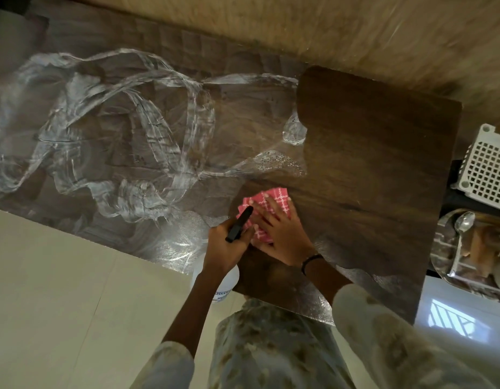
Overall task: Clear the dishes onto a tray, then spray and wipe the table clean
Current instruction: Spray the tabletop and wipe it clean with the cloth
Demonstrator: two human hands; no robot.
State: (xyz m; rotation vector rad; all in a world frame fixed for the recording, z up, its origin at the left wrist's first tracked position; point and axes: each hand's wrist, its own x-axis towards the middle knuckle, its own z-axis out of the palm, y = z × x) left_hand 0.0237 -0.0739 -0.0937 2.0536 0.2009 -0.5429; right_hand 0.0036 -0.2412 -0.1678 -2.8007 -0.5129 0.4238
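A dark wooden table [369, 153] fills the view. White foam streaks [125, 130] cover its left and middle, while its right part looks dark and wet. My right hand [282, 234] presses flat on a pink checked cloth [271, 200] near the table's front edge. My left hand [226, 245] grips a clear spray bottle [223, 284] by its black trigger head, right beside the cloth. A metal tray [445, 265] holding a spoon [462, 234] and dishes sits off the table's right end.
A white plastic lattice basket [487, 169] stands at the far right, above the tray. Pale floor tiles [61, 290] lie in front of the table. A beige wall runs behind it.
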